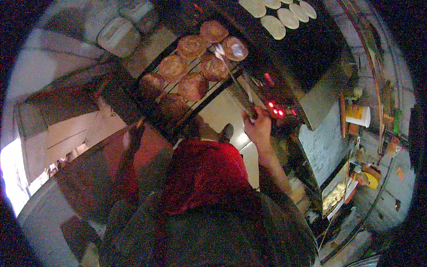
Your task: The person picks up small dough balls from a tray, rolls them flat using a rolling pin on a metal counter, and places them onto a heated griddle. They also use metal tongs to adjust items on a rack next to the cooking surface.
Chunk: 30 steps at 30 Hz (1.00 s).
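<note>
My right hand [258, 125] is closed around the handle end of a long metal utensil, probably tongs [238, 83]. Its blurred bright tip reaches over several round browned breads [193, 86], beside the one with a shiny patch [236, 49]. These breads lie on a dark wire rack [213, 108] in front of me. My left hand [136, 128] is in deep shadow at the rack's lower left; its fingers and anything in them cannot be made out.
Pale flat dough rounds [288, 18] lie on a dark surface at the top right. Red lights [276, 109] glow near my right hand. Further right are a grey worktop [325, 145], a white tub [362, 116] and a tray with pale pieces [335, 197].
</note>
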Tool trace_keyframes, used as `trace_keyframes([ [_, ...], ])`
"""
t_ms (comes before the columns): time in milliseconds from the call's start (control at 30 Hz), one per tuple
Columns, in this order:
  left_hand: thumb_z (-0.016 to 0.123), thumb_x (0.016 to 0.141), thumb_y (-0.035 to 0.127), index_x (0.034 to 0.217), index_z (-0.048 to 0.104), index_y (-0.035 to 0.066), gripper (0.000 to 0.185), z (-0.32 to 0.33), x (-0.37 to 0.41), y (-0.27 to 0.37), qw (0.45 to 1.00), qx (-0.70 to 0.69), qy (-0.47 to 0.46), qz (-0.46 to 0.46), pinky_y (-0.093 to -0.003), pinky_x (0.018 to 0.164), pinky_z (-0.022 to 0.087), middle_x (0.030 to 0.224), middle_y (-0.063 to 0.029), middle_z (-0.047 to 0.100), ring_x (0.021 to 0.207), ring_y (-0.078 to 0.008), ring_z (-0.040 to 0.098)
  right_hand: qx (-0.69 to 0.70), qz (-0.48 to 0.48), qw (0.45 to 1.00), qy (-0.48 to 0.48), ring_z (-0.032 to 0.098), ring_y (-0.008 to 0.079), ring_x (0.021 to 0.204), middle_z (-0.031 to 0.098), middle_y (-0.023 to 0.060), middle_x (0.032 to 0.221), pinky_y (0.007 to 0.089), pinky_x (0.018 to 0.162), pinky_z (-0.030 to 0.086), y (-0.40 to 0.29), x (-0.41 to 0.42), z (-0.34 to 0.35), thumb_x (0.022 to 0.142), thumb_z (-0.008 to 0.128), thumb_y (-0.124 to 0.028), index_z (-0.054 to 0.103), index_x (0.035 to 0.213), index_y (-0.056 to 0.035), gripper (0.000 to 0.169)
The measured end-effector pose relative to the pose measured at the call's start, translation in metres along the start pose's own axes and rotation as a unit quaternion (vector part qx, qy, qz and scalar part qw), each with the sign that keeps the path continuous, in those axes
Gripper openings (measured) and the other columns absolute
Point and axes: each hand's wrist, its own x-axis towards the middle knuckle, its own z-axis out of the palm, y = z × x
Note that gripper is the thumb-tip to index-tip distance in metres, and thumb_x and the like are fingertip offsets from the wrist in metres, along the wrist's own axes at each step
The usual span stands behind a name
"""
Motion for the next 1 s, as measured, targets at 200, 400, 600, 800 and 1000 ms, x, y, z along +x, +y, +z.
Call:
trace_keyframes([
  [200, 0.045, 0.101, 0.037, 0.134, 0.057, 0.022, 0.038, -0.010, -0.009, 0.003, 1.000, -0.001, 0.007, -0.011, -0.0388, 0.069, 0.051, 0.109, -0.0121, 0.069, 0.085, -0.0287, 0.067, -0.092, 0.069, 0.985, -0.127, 0.067, 0.0355, 0.082, 0.070, 0.0164, 0.082, 0.0428, 0.075, 0.054, -0.007, 0.053, 0.043, 0.085, 0.069, -0.041, 0.067, 0.098, -0.0057, 0.037],
  [400, 0.046, 0.101, 0.037, 0.134, 0.057, 0.024, 0.037, 0.000, -0.021, 0.014, 0.999, -0.009, 0.017, -0.032, -0.0390, 0.068, 0.051, 0.107, -0.0130, 0.069, 0.083, -0.0297, 0.067, 0.072, 0.165, 0.980, -0.082, 0.069, 0.0270, 0.082, 0.071, 0.0120, 0.089, 0.0361, 0.074, 0.055, 0.014, 0.043, 0.017, 0.087, 0.069, -0.030, 0.067, 0.095, -0.0025, 0.029],
  [600, 0.046, 0.101, 0.036, 0.134, 0.057, 0.026, 0.037, -0.011, -0.031, 0.038, 0.996, -0.034, 0.024, -0.084, -0.0393, 0.067, 0.051, 0.106, -0.0138, 0.069, 0.082, -0.0308, 0.067, 0.366, 0.321, 0.858, -0.163, 0.050, 0.0109, 0.058, 0.054, -0.0013, 0.070, 0.0253, 0.052, 0.037, -0.001, 0.058, 0.017, 0.090, 0.068, -0.029, 0.066, 0.095, -0.0039, 0.026],
  [800, 0.047, 0.101, 0.033, 0.136, 0.055, 0.032, 0.037, 0.010, -0.040, 0.009, 0.992, 0.123, 0.020, -0.012, -0.0417, 0.064, 0.049, 0.094, -0.0115, 0.068, 0.072, -0.0285, 0.064, 0.415, 0.278, 0.840, -0.212, 0.039, 0.0069, 0.053, 0.046, -0.0043, 0.067, 0.0234, 0.047, 0.027, -0.009, 0.074, 0.027, 0.089, 0.070, -0.035, 0.065, 0.091, -0.0078, 0.028],
  [1000, 0.047, 0.101, 0.033, 0.139, 0.052, 0.035, 0.039, -0.016, -0.035, 0.048, 1.000, -0.005, 0.001, -0.017, -0.0432, 0.064, 0.049, 0.094, -0.0112, 0.067, 0.071, -0.0274, 0.063, 0.488, 0.287, 0.810, -0.151, 0.042, 0.0075, 0.055, 0.050, -0.0039, 0.068, 0.0235, 0.046, 0.029, 0.003, 0.113, 0.056, 0.085, 0.076, -0.030, 0.064, 0.087, -0.0106, 0.022],
])
